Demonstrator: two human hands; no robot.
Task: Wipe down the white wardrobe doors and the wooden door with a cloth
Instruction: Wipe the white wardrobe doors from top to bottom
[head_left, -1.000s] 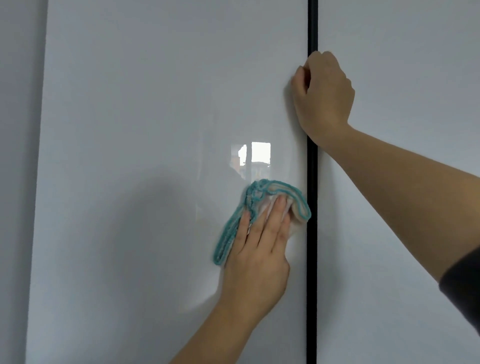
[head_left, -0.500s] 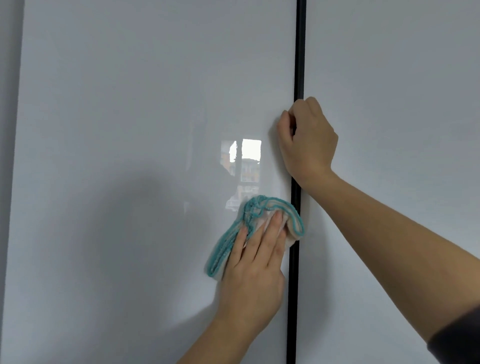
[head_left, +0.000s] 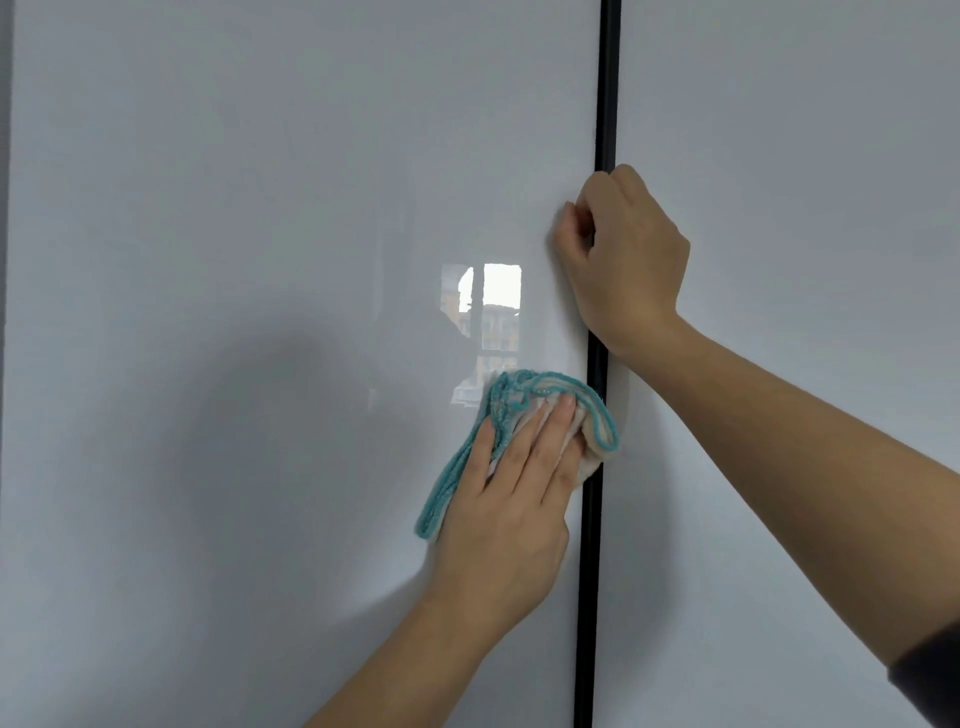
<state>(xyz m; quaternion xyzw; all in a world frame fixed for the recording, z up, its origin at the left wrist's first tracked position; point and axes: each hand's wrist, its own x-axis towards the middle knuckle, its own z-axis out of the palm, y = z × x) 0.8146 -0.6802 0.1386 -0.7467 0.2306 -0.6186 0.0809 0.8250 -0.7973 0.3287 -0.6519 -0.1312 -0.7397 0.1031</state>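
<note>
Two glossy white wardrobe doors fill the view, the left door (head_left: 260, 208) taking most of it and the right door (head_left: 805, 130) running off the right side, with a narrow black strip (head_left: 608, 78) standing upright between them. A bright reflection of a window (head_left: 498, 291) sits on the left door near its right edge, and a soft shadow (head_left: 291, 415) spreads over the lower part of that door. The cloth (head_left: 597, 421), white with teal edging, is bunched against the left door just below the reflection. The left hand (head_left: 514, 499) comes up from the bottom and lies flat over it, fingers straight and pointing up, pressing it onto the panel. The cloth's folded top shows above and to the right of the fingertips, its right end overlaps the black strip, and a teal edge trails out from under the hand down to the left. The right hand (head_left: 628, 265) is above the cloth and apart from it, at the right edge of the left door. Its fingers are curled into the gap at the strip and its thumb rests on the door's face, so it grasps that door's edge. Its forearm slants down to the right across the right door, ending in a dark sleeve (head_left: 935, 680) at the corner of the view.
</note>
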